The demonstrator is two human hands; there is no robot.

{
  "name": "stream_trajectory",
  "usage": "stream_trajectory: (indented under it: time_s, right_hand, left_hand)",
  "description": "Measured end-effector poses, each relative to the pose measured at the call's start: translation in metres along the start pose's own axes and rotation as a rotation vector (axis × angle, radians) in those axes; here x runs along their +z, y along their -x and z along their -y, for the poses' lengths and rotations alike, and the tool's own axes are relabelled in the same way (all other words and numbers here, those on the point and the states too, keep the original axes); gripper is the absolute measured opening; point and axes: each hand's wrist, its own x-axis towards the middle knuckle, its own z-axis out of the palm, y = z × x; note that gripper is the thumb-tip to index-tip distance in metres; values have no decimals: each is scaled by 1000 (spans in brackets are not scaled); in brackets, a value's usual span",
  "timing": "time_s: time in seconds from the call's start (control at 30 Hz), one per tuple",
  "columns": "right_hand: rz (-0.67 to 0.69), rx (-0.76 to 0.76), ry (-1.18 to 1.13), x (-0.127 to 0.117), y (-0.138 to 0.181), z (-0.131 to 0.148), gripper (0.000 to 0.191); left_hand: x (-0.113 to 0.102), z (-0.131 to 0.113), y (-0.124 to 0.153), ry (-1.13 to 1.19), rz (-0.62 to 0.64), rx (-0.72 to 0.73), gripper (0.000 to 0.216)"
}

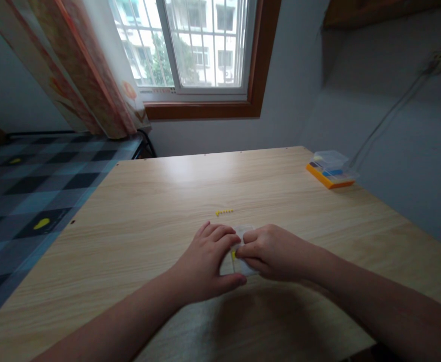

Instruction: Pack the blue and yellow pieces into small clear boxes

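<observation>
A small clear square plate lies flat on the table between my hands. My left hand holds the plate at its left side, fingers along the far side and thumb stretched along the near edge. My right hand is over the right part of the plate with curled fingers. Its fingertips are closed together at a small yellow piece on the plate, partly hidden by the fingers. Just beyond the hands, a short row of tiny yellow pieces lies on the wood.
The light wooden table reaches toward the window wall. At its far right stands an orange box with a clear raised lid and colored contents. A bed with a checked cover adjoins the left side. A cable runs down the right wall.
</observation>
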Motion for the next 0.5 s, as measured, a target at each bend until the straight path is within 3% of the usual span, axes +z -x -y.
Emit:
stream_trajectory:
  time_s: [0.5]
  right_hand:
    - [13,0,97,-2,-2,5,14]
  left_hand:
    - [-1,1,-1,-9,-3,10,57]
